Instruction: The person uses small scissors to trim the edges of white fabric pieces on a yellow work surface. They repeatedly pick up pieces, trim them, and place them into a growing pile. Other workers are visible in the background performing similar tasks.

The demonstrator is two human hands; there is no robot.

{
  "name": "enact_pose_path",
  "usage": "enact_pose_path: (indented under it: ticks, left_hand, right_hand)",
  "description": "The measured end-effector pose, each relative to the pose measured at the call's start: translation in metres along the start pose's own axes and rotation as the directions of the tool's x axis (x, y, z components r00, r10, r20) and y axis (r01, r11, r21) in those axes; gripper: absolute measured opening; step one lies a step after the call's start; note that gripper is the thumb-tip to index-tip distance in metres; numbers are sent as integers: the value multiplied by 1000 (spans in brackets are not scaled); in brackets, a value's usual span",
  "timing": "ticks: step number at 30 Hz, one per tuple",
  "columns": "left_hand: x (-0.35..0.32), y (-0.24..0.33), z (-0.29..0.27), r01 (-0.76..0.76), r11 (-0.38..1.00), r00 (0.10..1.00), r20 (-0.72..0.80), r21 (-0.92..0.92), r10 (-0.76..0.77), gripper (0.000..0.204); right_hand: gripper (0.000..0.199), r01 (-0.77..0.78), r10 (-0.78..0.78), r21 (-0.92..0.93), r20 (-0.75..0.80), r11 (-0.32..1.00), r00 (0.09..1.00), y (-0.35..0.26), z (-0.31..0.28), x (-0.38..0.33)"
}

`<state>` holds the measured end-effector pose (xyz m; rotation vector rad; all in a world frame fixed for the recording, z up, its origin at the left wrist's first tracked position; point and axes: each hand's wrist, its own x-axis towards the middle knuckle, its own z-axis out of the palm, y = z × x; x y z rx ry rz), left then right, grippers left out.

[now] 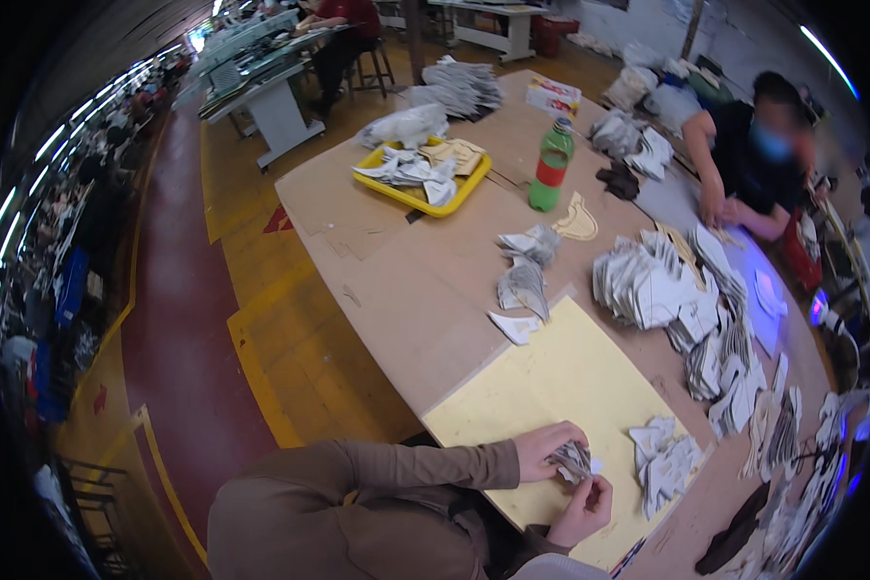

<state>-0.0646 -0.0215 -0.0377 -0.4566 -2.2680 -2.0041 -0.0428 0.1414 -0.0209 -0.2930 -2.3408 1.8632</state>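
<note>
Over the pale yellow board (pixel 512 396) on the table, my left hand (pixel 545 450) is closed round a small stack of grey and white cut pieces (pixel 572 461). My right hand (pixel 582 510), just below it and nearer me, pinches the lower edge of the same stack. Right of my hands, a loose pile of white cut pieces (pixel 663 464) lies on the board. Beyond the board's far edge are more grey-white cut pieces (pixel 524 280), with a cream curved piece (pixel 577 218) behind them.
A yellow tray (pixel 418 205) of cut pieces and a green bottle (pixel 552 166) with a red band stand on the far table. Large stacks of white pieces (pixel 648 280) lie to the right. Across the table a masked co-worker (pixel 759 155) handles pieces. A dark cloth strip (pixel 735 530) lies near right.
</note>
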Motion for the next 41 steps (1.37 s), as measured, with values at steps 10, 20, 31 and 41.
enact_pose_path:
  ticks: [10,20,31,41]
  left_hand:
    - [-1,0,2,-78,997,996,33,-19,78,44]
    - [-11,-11,3,-283,959,959,35,14,282,50]
    - [-8,-16,4,-282,933,959,27,224,284,65]
    - [-7,12,-16,-83,607,916,301,790,-266,92]
  right_hand:
    - [45,435,-397,-387,177,813,900,-8,-16,-6]
    - [65,396,-329,-158,330,905,884,-6,18,-22]
    - [66,509,-314,-446,442,736,841,2,31,-18]
    - [72,456,-251,-549,409,700,877,11,22,-17]
